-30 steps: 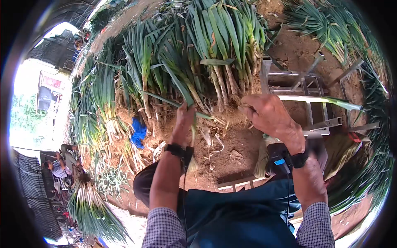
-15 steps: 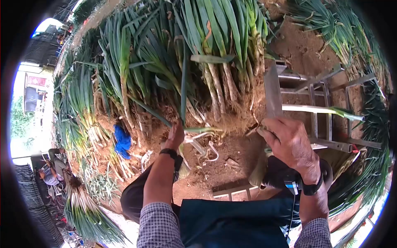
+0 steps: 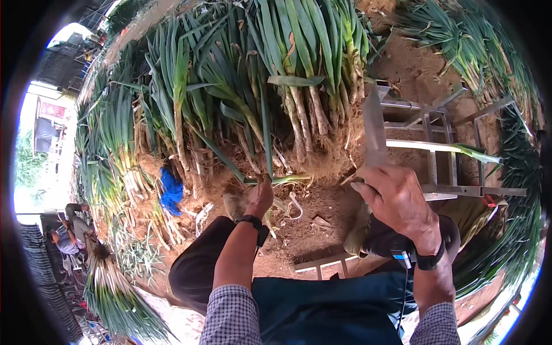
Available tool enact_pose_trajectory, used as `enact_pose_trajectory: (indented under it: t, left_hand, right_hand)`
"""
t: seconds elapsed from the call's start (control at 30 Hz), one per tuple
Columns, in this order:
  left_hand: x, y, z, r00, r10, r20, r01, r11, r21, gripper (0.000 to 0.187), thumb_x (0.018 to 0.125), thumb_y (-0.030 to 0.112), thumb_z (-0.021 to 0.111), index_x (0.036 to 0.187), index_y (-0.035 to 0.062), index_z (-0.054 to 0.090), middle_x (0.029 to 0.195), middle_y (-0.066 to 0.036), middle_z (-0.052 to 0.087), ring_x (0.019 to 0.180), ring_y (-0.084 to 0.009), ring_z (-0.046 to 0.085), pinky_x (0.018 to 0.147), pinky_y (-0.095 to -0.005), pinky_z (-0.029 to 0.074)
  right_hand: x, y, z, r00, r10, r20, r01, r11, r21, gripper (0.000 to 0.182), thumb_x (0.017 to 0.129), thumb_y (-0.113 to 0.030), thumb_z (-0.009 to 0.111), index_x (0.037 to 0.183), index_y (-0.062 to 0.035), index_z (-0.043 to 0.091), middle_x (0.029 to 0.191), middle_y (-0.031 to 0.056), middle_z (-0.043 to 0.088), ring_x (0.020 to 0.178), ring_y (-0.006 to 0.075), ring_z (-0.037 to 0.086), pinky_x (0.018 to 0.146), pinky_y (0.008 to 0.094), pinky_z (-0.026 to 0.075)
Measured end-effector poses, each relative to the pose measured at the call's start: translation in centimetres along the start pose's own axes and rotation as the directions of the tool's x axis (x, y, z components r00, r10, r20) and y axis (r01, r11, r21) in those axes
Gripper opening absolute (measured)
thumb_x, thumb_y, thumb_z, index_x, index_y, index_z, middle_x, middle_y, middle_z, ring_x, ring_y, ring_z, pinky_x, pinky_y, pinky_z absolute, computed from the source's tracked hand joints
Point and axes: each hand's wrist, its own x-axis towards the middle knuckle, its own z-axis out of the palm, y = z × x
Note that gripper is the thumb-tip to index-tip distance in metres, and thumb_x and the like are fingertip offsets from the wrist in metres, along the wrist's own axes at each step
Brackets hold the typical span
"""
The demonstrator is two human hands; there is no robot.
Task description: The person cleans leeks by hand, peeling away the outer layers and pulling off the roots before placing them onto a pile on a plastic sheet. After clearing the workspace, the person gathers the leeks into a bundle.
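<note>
My left hand point(image 3: 260, 195) is closed around a green leek point(image 3: 267, 135). Some of its long leaves point up and left, and a paler part sticks out to the right of my fingers. My right hand point(image 3: 397, 198) grips a flat metal blade like a cleaver point(image 3: 375, 129), which stands upright above the fist; its handle is hidden in my palm. Just beyond that blade, a white-stemmed leek point(image 3: 425, 145) lies across a metal frame point(image 3: 452, 132). Rooted bundles of leeks point(image 3: 305, 75) stand in front of both hands.
A blue cloth or bag point(image 3: 171, 192) lies among the leeks on the left. More leeks point(image 3: 477, 52) are piled at the far right, and a bundle point(image 3: 118, 293) lies at lower left. Another person point(image 3: 69, 238) is at the left edge. Trimmings litter the soil point(image 3: 305, 230).
My left hand has moved right and slightly down with the leek in it. My right hand and the blade have barely moved, while the view has shifted a little.
</note>
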Motion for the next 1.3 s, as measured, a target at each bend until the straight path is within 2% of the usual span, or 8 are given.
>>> enact_pose_trajectory:
  t: [0.27, 0.4, 0.63, 1.0, 1.1, 1.2, 1.27, 1.3]
  left_hand:
    - [-0.2, -2.8, 5.5, 0.919, 0.191, 0.344, -0.233, 0.969, 0.085, 0.027, 0.103, 0.023, 0.046, 0.109, 0.0039, 0.063, 0.082, -0.013, 0.068, 0.071, -0.0231, 0.067, 0.053, -0.0394, 0.055]
    - [-3.8, 1.9, 3.7, 0.884, 0.263, 0.386, -0.228, 0.964, -0.135, 0.025, 0.093, 0.013, 0.052, 0.111, -0.0040, 0.049, 0.078, -0.025, 0.066, 0.069, -0.0425, 0.067, 0.059, -0.0521, 0.053]
    - [-8.8, 10.8, -6.2, 0.835, 0.343, 0.429, -0.366, 0.930, -0.031, 0.035, 0.092, 0.013, 0.055, 0.119, -0.0040, 0.041, 0.076, -0.026, 0.066, 0.073, -0.0428, 0.067, 0.058, -0.0527, 0.051]
    - [-11.7, 13.9, -19.1, 0.490, 0.246, 0.836, -0.681, 0.707, 0.191, 0.029, 0.089, 0.034, 0.062, 0.097, 0.0079, 0.070, 0.091, -0.013, 0.070, 0.091, -0.0325, 0.069, 0.076, -0.0482, 0.053]
    - [-4.3, 13.3, -27.9, 0.727, 0.154, 0.669, -0.375, 0.905, 0.200, 0.037, 0.088, 0.039, 0.063, 0.108, 0.0080, 0.067, 0.098, -0.015, 0.069, 0.096, -0.0307, 0.067, 0.083, -0.0473, 0.052]
    - [7.6, 15.5, -47.0, 0.961, 0.098, -0.259, 0.088, 0.780, 0.620, 0.046, 0.092, 0.039, 0.063, 0.124, 0.0061, 0.058, 0.104, -0.018, 0.066, 0.095, -0.0316, 0.065, 0.083, -0.0472, 0.052]
    - [10.2, 18.6, -57.4, 0.401, 0.305, -0.864, 0.468, 0.743, 0.479, 0.054, 0.094, 0.039, 0.062, 0.135, 0.0049, 0.052, 0.109, -0.020, 0.064, 0.095, -0.0322, 0.064, 0.083, -0.0471, 0.052]
    - [9.7, 19.5, -59.1, 0.124, 0.566, -0.815, 0.278, 0.769, 0.576, 0.051, 0.093, 0.039, 0.064, 0.131, 0.0055, 0.054, 0.101, -0.020, 0.065, 0.085, -0.0352, 0.064, 0.077, -0.0478, 0.053]
  right_hand:
    - [2.4, 1.3, 1.3, 0.988, 0.058, 0.141, -0.043, 0.994, -0.104, 0.020, 0.085, -0.019, 0.072, 0.100, -0.0070, 0.065, 0.080, 0.0111, 0.064, 0.072, 0.0334, 0.064, 0.064, 0.0440, 0.051]
    - [1.8, 0.4, 0.5, 0.991, 0.045, 0.127, -0.033, 0.995, -0.091, 0.021, 0.086, -0.023, 0.070, 0.099, -0.0075, 0.065, 0.078, 0.0114, 0.064, 0.074, 0.0338, 0.066, 0.065, 0.0438, 0.052]
    - [0.4, -1.9, -1.2, 0.979, -0.201, 0.037, 0.200, 0.979, 0.025, 0.018, 0.083, -0.020, 0.072, 0.094, -0.0060, 0.067, 0.079, 0.0137, 0.066, 0.073, 0.0328, 0.067, 0.064, 0.0408, 0.053]
    - [1.0, 1.3, 0.4, 0.999, 0.052, 0.016, -0.054, 0.947, 0.316, 0.019, 0.084, -0.018, 0.074, 0.087, -0.0004, 0.068, 0.070, 0.0185, 0.064, 0.062, 0.0331, 0.064, 0.057, 0.0378, 0.050]
    - [1.0, 3.4, 2.5, 0.998, -0.067, -0.022, 0.069, 0.991, 0.118, 0.017, 0.085, -0.017, 0.072, 0.090, -0.0015, 0.067, 0.072, 0.0189, 0.065, 0.065, 0.0350, 0.065, 0.059, 0.0410, 0.052]
    - [0.5, 4.9, 2.9, 0.999, -0.039, 0.037, 0.036, 0.996, 0.087, 0.015, 0.085, -0.016, 0.071, 0.089, -0.0030, 0.065, 0.075, 0.0193, 0.065, 0.069, 0.0372, 0.066, 0.060, 0.0441, 0.052]
    - [1.2, 4.0, 1.0, 0.999, 0.016, -0.035, -0.013, 0.995, 0.101, 0.016, 0.085, -0.016, 0.072, 0.091, -0.0033, 0.066, 0.081, 0.0187, 0.067, 0.071, 0.0371, 0.067, 0.060, 0.0429, 0.053]
    - [1.3, 4.4, 0.6, 0.997, 0.064, -0.037, -0.060, 0.993, 0.098, 0.016, 0.085, -0.016, 0.072, 0.092, -0.0032, 0.066, 0.082, 0.0186, 0.068, 0.072, 0.0367, 0.067, 0.060, 0.0423, 0.053]
